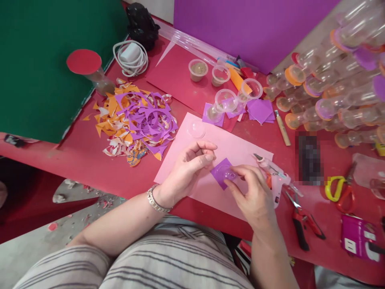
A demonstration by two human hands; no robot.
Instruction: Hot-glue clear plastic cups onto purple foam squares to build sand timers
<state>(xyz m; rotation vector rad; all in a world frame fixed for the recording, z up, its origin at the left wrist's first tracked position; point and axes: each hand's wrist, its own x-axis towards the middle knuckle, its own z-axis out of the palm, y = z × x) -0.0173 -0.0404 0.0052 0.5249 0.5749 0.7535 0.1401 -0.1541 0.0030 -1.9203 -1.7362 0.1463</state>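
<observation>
My right hand holds a small clear plastic cup between thumb and fingers. The cup stands against a purple paper square, above the pink sheet. To its left, my left hand hovers with half-curled fingers and nothing visible in it. A clear round plastic piece lies on the sheet beyond my left hand. Close to my right hand, a pink-and-white glue gun rests on the sheet's right side. Clear cups stand behind, some over purple squares, beside a stack of purple squares.
Orange and purple paper scraps are heaped at left, near a red-topped clear holder and a coiled white cable. Joined clear plastic pieces crowd the right back. Pliers, scissors and a wooden-handled tool lie at right.
</observation>
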